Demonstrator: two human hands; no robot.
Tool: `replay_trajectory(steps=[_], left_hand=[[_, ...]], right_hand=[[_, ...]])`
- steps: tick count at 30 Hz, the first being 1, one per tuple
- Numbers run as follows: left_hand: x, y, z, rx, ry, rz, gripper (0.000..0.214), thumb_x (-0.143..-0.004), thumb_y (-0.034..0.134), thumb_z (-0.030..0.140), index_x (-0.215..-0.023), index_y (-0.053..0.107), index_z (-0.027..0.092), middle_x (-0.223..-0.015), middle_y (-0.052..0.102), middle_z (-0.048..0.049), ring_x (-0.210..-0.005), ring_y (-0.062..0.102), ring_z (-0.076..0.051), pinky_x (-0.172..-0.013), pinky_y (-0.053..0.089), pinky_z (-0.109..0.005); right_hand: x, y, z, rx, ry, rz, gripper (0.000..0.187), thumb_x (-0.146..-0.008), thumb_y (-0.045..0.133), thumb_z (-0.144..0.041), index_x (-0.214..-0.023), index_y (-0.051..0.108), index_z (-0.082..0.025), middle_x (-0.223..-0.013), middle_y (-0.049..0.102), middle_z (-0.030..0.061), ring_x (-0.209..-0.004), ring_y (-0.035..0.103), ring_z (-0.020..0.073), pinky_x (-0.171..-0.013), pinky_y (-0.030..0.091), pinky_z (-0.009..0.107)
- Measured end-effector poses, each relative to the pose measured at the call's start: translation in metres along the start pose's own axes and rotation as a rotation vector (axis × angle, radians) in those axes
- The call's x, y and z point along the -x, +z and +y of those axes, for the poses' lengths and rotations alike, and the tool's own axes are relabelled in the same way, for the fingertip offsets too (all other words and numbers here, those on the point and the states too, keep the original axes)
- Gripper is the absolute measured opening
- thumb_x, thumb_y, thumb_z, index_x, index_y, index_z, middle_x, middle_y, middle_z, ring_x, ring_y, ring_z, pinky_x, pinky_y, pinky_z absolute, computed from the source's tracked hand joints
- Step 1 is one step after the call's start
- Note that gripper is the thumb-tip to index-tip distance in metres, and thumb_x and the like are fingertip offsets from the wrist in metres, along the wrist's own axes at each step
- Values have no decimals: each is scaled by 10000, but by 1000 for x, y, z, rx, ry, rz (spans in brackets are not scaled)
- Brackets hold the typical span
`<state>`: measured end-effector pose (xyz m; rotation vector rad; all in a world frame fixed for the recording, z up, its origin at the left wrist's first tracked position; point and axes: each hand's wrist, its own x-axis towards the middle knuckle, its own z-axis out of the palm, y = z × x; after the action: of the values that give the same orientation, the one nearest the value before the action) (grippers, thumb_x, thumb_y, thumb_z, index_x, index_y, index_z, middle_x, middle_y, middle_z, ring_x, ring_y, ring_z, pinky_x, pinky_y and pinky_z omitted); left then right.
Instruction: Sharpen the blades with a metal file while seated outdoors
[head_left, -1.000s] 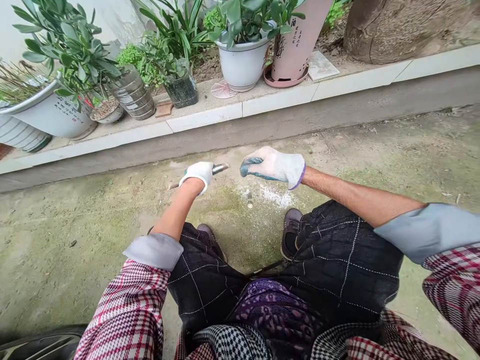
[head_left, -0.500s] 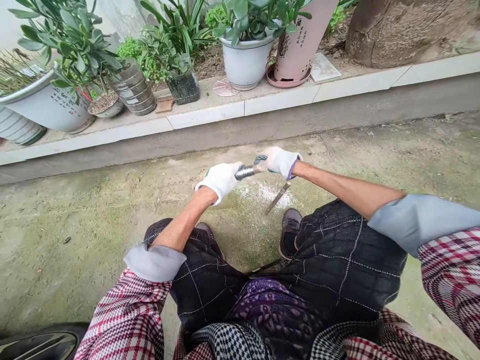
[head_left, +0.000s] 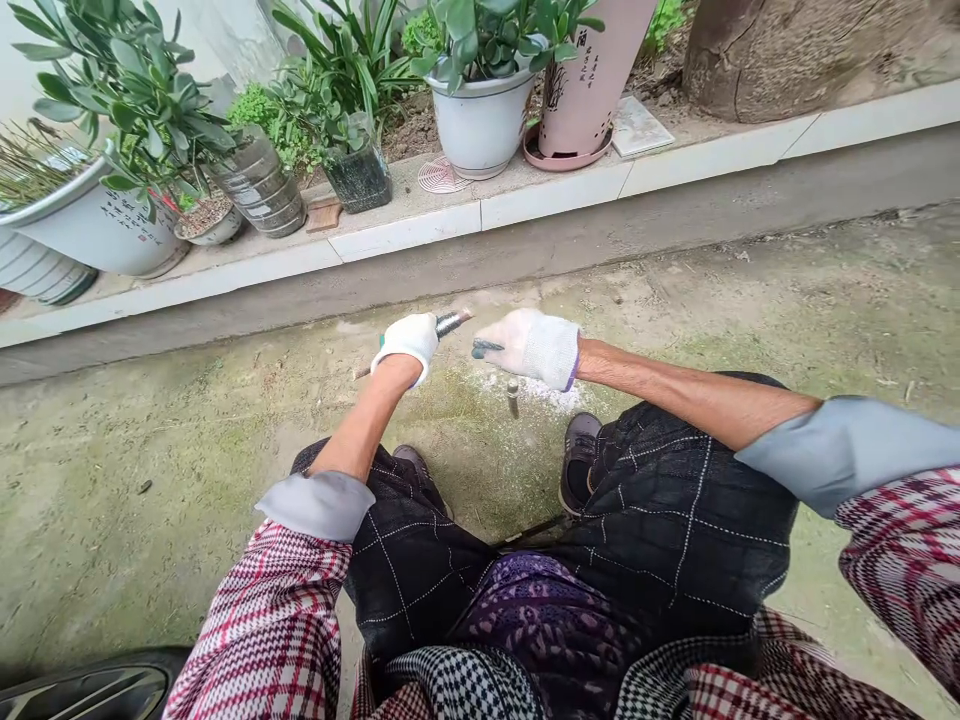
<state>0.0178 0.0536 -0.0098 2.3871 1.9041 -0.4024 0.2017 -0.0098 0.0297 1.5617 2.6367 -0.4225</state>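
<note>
My left hand (head_left: pixel 409 340), in a white glove, is closed round a thin stick with a shiny silver wrapped section (head_left: pixel 453 323). The stick's brownish tip points up to the right, and its other end shows behind the wrist. To the right, my right hand (head_left: pixel 529 345), also gloved, has its fingers drawn together and stands apart from the tip; whatever they pinch is hidden. Just below that hand is a short brown stick (head_left: pixel 513 398), seen nearly end-on. I cannot tell whether it hangs or touches the ground. White crumbs (head_left: pixel 551 393) lie scattered on the ground under the hands.
A tiled ledge (head_left: pixel 555 202) runs across the front, carrying a white flowerpot (head_left: pixel 480 125), a pink planter (head_left: pixel 574 105) and other potted plants. My shoes (head_left: pixel 581 450) flank the crumbs. A dark wheel (head_left: pixel 90 690) is at the lower left.
My hands have come apart: the left moved left with the wrapped stick, and the right no longer touches its end. The short stick below has shifted left and looks foreshortened.
</note>
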Motion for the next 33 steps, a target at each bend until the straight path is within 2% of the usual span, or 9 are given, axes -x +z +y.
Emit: replay_trajectory(steps=[4, 8, 12, 15, 19, 23, 27, 29, 33], left_hand=[[15, 6, 26, -141, 210, -79, 295, -885, 448, 153, -1049, 693, 157, -876, 706, -148, -857, 683, -282, -746, 502, -367], [32, 2, 44, -119, 380, -90, 298, -900, 457, 219, -1107, 671, 199, -840, 705, -113, -824, 682, -264, -725, 492, -348], [37, -8, 39, 4, 334, -30, 296, -884, 488, 293, -1120, 651, 222, -871, 708, -79, -790, 673, -232, -704, 481, -318], [33, -13, 29, 119, 269, 35, 290, -871, 515, 326, -1104, 650, 219, -901, 712, -70, -800, 663, -212, -720, 476, -300], [25, -14, 18, 246, 170, 86, 286, -869, 528, 319, -1093, 658, 198, -935, 713, -77, -820, 652, -197, -747, 471, -284], [12, -12, 5, 281, 51, 92, 281, -863, 532, 286, -1090, 663, 185, -951, 708, -89, -837, 654, -205, -776, 479, -295], [-1, -1, -3, 169, -42, 11, 277, -860, 521, 245, -1075, 680, 176, -944, 710, -122, -847, 665, -239, -777, 497, -332], [-2, 6, 2, 82, -23, -50, 282, -864, 502, 214, -1068, 691, 166, -926, 710, -137, -836, 671, -252, -763, 505, -347], [7, 18, 25, -57, 140, -111, 282, -871, 481, 159, -1028, 714, 169, -884, 712, -144, -841, 682, -271, -753, 510, -368]], right_hand=[[-5, -14, 14, 69, 73, 45, 317, -921, 457, -395, -1011, 701, -214, -832, 702, 54, -720, 611, 172, -599, 347, 274], [-16, -8, 42, -61, 126, 81, 312, -905, 466, -377, -955, 714, -194, -807, 698, 34, -687, 586, 150, -599, 349, 266], [-23, 5, 54, -230, 122, 61, 244, -846, 500, -261, -900, 716, -162, -763, 677, 19, -626, 525, 117, -581, 349, 244], [-24, 13, 50, -324, 146, 37, 230, -830, 518, -250, -890, 709, -137, -726, 648, 31, -583, 496, 108, -543, 335, 237], [-21, 19, 40, -434, 174, 4, 247, -879, 477, -253, -902, 693, -135, -653, 605, 25, -531, 483, 100, -522, 329, 233], [-16, 21, 31, -328, 69, 8, 242, -912, 472, -268, -833, 670, -154, -673, 625, 26, -562, 481, 108, -552, 319, 249], [-6, 14, 20, -181, -2, -2, 263, -932, 471, -300, -856, 686, -168, -733, 661, 34, -600, 484, 116, -579, 289, 264], [-2, 7, 16, -139, -5, 20, 265, -934, 472, -319, -896, 695, -182, -762, 671, 32, -628, 502, 123, -579, 276, 266], [-6, -4, 24, -82, 53, 71, 236, -907, 510, -334, -926, 707, -204, -816, 688, 35, -710, 560, 150, -587, 287, 269]])
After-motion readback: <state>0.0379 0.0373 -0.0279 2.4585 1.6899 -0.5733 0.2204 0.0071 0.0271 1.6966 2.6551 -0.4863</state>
